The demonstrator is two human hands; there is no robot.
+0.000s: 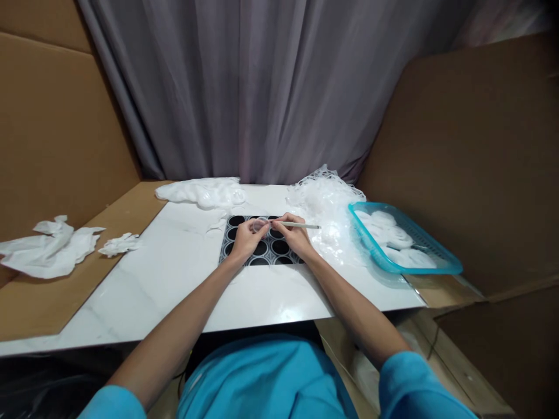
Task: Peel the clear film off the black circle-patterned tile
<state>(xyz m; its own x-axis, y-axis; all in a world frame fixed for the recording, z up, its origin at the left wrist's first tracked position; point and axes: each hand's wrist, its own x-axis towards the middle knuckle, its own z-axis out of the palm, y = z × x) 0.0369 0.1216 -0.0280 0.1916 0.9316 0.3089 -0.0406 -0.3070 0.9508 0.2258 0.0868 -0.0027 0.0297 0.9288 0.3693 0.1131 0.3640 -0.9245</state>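
Over a black-and-grey mat [280, 247] patterned with dark circles, my two hands meet. My left hand [248, 237] is closed, fingertips pinching the edge of a small clear round piece [261, 224]. A slim, pale, pen-like tool [301, 224] lies in the closed fingers of my right hand [293, 233]. Its rear end points right, and its tip is at the clear round piece; whether they touch I cannot tell. Just right of the mat, a heap of clear plastic pieces [329, 230] spreads over the white table.
The white marbled table [174, 291] stands between cardboard walls [476, 174], with a grey curtain [262, 87] behind. A blue basket [419, 270] of white round pieces sits at right. A white plastic bag [203, 191] lies at the back, crumpled tissues [56, 247] at left.
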